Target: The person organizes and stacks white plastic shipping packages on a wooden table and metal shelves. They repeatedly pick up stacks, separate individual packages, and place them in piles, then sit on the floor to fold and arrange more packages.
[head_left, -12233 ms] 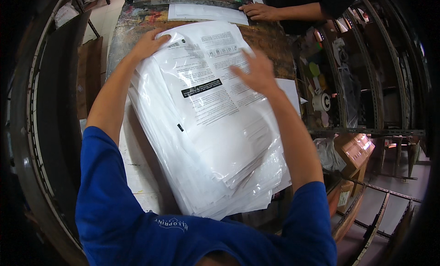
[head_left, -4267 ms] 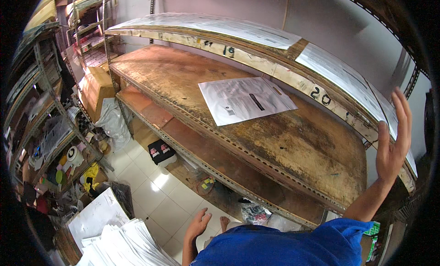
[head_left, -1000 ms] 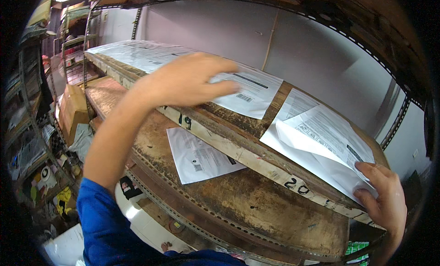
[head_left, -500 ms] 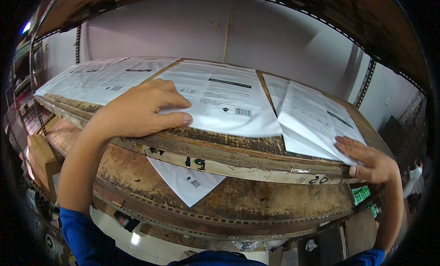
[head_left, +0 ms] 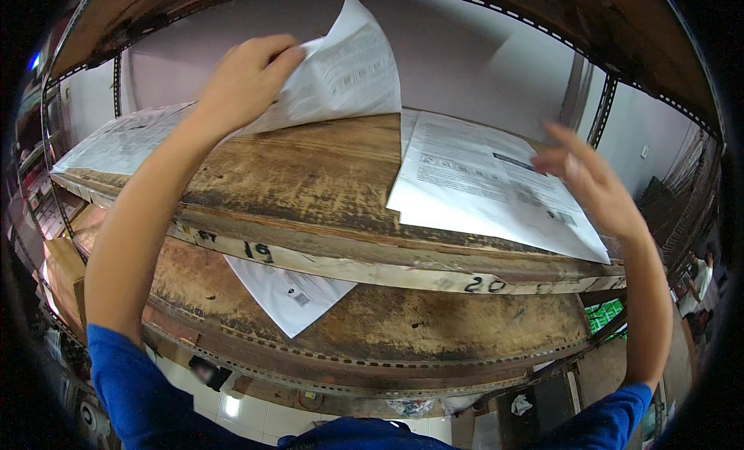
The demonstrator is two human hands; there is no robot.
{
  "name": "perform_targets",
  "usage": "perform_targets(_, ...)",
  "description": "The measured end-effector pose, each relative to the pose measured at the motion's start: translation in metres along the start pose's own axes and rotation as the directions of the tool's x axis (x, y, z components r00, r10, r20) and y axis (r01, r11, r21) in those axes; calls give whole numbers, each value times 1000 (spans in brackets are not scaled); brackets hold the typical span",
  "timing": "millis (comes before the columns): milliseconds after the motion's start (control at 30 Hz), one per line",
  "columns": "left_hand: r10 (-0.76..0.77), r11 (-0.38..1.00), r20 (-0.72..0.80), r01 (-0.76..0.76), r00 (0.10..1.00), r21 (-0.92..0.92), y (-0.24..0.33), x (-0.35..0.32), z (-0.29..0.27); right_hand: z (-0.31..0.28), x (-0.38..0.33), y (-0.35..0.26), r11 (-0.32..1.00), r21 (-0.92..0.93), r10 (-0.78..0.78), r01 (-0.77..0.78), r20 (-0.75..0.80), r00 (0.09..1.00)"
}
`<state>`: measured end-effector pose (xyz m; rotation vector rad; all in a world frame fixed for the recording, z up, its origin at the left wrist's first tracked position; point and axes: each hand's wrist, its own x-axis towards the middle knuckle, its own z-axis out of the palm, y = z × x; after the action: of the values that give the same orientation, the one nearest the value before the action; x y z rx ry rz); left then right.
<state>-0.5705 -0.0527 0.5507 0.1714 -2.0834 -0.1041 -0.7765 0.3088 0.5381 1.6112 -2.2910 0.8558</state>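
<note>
My left hand (head_left: 248, 86) is closed on the edge of a white printed sheet (head_left: 353, 78). The sheet is raised and curls upright above the worn wooden shelf (head_left: 302, 167); part of it is behind the hand. My right hand (head_left: 589, 182), smeared by motion, hangs over the right end of the shelf with its fingers apart and nothing in them. Below it lie overlapping printed sheets (head_left: 473, 186), their near corners close to the shelf's front edge. More printed sheets (head_left: 116, 140) lie flat at the far left, partly covered by my left arm.
A lower wooden shelf (head_left: 434, 318) runs beneath, with the corner of a white sheet (head_left: 291, 299) sticking out. Perforated metal uprights (head_left: 603, 113) and another board overhead frame the space. A cardboard box (head_left: 66, 275) stands at the left, green packages (head_left: 604, 317) at the lower right.
My left hand has risen with the sheet, baring the wood beneath. My right hand has let go of the right-hand sheet and lifted; that sheet now lies flatter and further left.
</note>
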Motion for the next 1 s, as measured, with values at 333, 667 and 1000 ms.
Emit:
perform_targets(333,717,691,171,-655,676,-307,121,37,126,-22,98,22,761,567,242,-316,203,949)
perform_targets(667,928,372,86,-884,363,-282,162,7,133,-29,22,70,864,410,334,-293,-30,942)
perform_targets(1000,742,634,400,-757,538,-157,134,-5,64,-30,23,61,895,-323,341,-309,46,939)
